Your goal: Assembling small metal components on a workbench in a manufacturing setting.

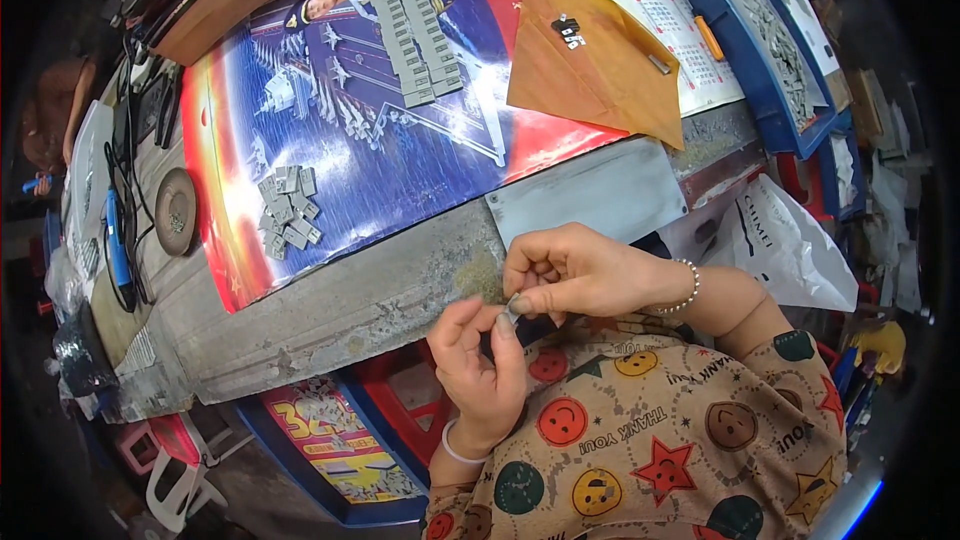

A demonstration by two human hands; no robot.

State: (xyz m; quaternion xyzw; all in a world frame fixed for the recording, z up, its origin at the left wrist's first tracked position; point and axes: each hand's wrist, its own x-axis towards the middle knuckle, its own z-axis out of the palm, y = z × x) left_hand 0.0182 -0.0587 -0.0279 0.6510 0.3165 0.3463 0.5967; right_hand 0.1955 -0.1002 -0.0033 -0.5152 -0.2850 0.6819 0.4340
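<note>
In front of my body, near the table's front edge, my left hand [482,365] and my right hand [605,275] meet at the fingertips. Both are closed in a pinch on one small grey piece [513,310], mostly covered by the fingers. Farther off, small grey rectangular pieces stand side by side in two long rows [405,30] on a printed poster [400,175]. A loose pile of similar grey pieces [288,210] lies at the poster's left. Just beyond my right hand is a flat grey plate [590,190].
An amber sheet [600,70] carries several small parts. At the far right stands a blue tray [775,90] of grey pieces; another blue tray [345,510] sits below the table. On the left are a round dish [177,210] and a blue-handled tool [117,250]. A white plastic bag [790,250] hangs right.
</note>
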